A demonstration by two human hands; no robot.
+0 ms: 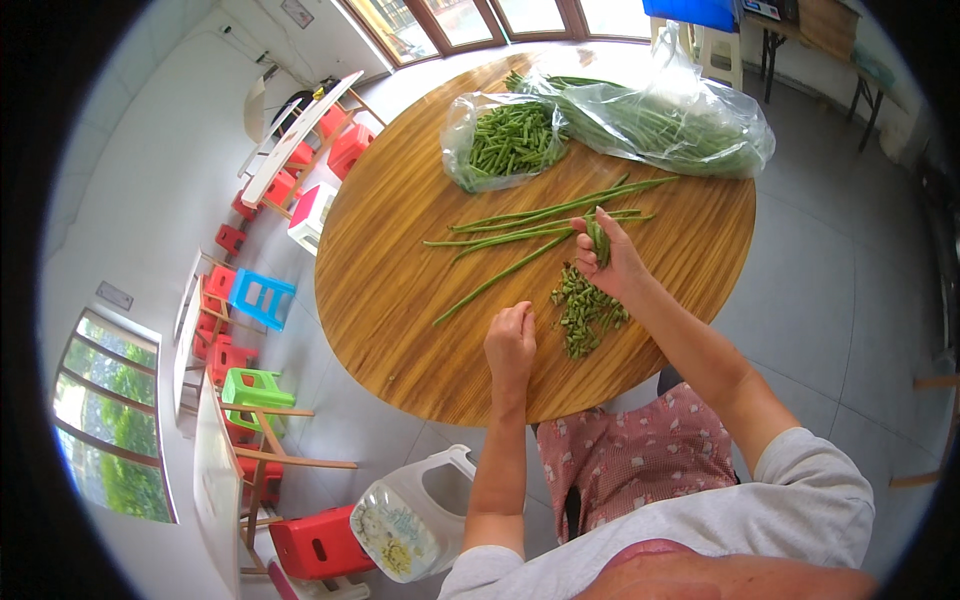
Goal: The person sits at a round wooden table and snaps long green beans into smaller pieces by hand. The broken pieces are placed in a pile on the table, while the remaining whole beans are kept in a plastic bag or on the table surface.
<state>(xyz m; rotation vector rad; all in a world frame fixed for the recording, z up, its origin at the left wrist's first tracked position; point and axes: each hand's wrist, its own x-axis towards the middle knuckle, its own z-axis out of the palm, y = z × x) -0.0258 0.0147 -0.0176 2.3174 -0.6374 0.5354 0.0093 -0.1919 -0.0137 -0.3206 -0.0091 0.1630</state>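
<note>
Several cut lengths of green long bean (598, 241) are gathered in my right hand (616, 262), raised a little above the table's near right part. My left hand (510, 341) rests low near the front edge, fingers curled in; whatever may lie inside them is hidden. Whole long beans (517, 238) stretch across the wooden tabletop (390, 300) beyond both hands. Between the hands and below the right one lies a pile of short bean bits (587, 315), some of them brownish. Cut bean pieces (517, 139) fill an open clear plastic bag (457, 150) farther back.
Whole long beans fill a larger clear plastic bag (675, 127) at the table's far right. A white plastic chair (442, 487) and a red stool (321, 541) stand near left. Side tables (296, 142) with colored stools line the left wall. Glass doors (457, 26) are at the back.
</note>
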